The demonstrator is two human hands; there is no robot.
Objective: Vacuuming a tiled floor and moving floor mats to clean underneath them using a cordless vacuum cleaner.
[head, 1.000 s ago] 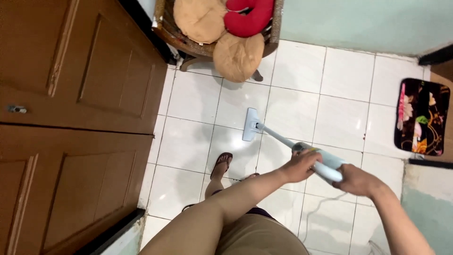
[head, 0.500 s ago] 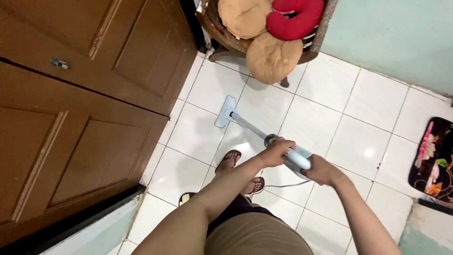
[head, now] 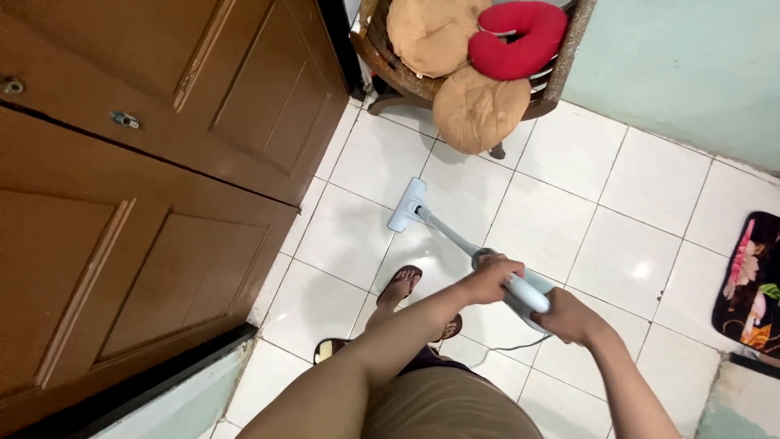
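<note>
I hold a pale blue stick vacuum cleaner (head: 520, 291) with both hands. My left hand (head: 491, 280) grips the upper part of its body, where the tube meets it. My right hand (head: 567, 317) is closed on the rear handle. The grey tube (head: 447, 232) slopes down to the flat floor head (head: 406, 206), which rests on the white floor tiles (head: 617, 252). My feet in brown sandals (head: 400, 284) stand just behind the head.
A brown wooden double door (head: 162, 162) fills the left side. A wooden chair (head: 561, 73) with tan cushions (head: 479, 110) and a red neck pillow (head: 516, 41) stands ahead by the pale green wall. A dark floral mat (head: 751, 284) lies at the right. A thin cord (head: 516, 348) trails on the tiles.
The view has swung left and the door now fills more of the frame. The vacuum head has moved left toward the door, then back slightly. Both hands keep their grip.
</note>
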